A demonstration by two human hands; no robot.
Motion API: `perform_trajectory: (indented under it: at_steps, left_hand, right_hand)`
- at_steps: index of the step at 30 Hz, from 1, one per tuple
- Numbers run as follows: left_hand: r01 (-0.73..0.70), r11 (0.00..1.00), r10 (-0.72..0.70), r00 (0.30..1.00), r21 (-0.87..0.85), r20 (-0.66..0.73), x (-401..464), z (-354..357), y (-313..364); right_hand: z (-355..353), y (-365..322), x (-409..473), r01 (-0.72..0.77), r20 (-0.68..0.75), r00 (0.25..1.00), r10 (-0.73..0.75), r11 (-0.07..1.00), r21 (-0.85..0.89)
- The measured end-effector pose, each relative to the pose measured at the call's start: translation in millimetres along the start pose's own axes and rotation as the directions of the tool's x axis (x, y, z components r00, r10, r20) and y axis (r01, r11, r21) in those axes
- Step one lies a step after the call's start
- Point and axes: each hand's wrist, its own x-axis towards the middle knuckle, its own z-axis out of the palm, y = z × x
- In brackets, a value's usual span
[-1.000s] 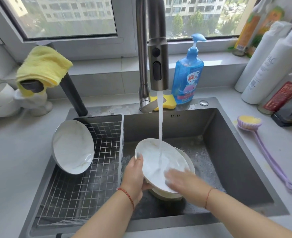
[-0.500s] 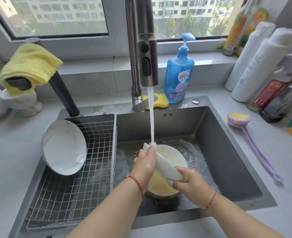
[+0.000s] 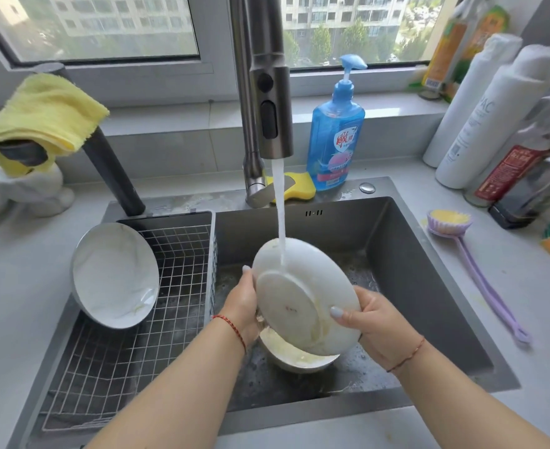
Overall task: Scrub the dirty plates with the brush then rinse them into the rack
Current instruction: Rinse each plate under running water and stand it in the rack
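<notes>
Left hand (image 3: 241,306) and right hand (image 3: 377,322) each grip, fingers curled round opposite rims, a white plate (image 3: 303,299) tilted underside-up beneath the tap stream (image 3: 279,215), over the sink (image 3: 429,286); the brush (image 3: 471,264) lies on the bench right.

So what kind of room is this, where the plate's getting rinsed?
Most likely a home kitchen: a steel sink under a running faucet, a wire rack, and dish soap by an apartment window.

Blue soap bottle (image 3: 335,137), yellow cloth (image 3: 47,115)
</notes>
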Motion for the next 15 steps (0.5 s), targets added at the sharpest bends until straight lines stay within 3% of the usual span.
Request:
perform_trajectory:
  at_steps: [5, 9, 15]
  left_hand:
    - [0.072, 0.980, -0.076, 0.997, -0.185, -0.018, -2.6, -6.7, -2.2]
    - [-0.020, 0.977, 0.010, 0.999, -0.211, -0.049, -4.5, -10.9, 7.5]
    - [-0.174, 0.976, 0.166, 0.983, -0.128, -0.072, -10.7, -15.9, 25.6]
  right_hand:
    - [-13.0, 2.6, 25.8, -0.017, 0.025, 1.000, 0.011, 0.972, 0.235]
    - [-17.0, 8.9, 39.1, -0.031, 0.063, 0.998, 0.005, 0.908, 0.417]
    - [-11.0, 29.9, 51.0, -0.043, -0.046, 0.993, 0.106, 0.705, 0.708]
